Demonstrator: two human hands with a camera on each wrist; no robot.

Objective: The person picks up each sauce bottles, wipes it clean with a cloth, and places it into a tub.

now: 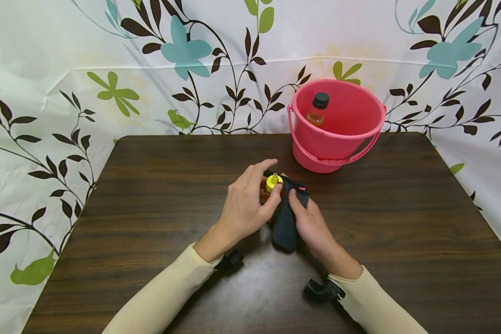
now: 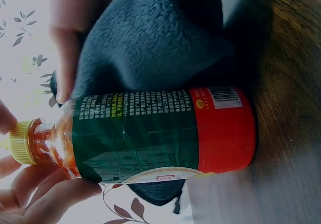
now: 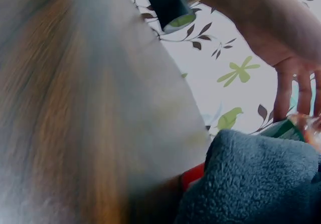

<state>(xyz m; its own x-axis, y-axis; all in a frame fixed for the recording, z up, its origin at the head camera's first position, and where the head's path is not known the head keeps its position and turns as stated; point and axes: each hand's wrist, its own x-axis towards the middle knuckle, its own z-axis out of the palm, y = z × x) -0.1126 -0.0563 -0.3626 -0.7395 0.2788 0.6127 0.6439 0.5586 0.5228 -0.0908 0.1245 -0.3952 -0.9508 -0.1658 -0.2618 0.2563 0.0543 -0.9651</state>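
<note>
A sauce bottle (image 2: pixel 145 133) with a yellow nozzle cap (image 1: pixel 274 182) stands upright on the table, its label green and red. My left hand (image 1: pixel 247 195) holds it around the cap and neck, thumb on the near side and fingers on the far side. A dark blue-grey fuzzy cloth (image 1: pixel 285 227) hangs against the bottle's right side. My right hand (image 1: pixel 313 226) grips that cloth, thumb on top, and presses it to the bottle. In the right wrist view the cloth (image 3: pixel 256 179) covers much of the bottle, and the right fingers are out of sight.
A pink bucket (image 1: pixel 338 150) stands at the back of the dark wooden table (image 1: pixel 158 208), right of the hands. Inside it is a bottle with a black cap (image 1: pixel 320 100). Behind the table hangs a leaf-patterned white sheet (image 1: pixel 242 74).
</note>
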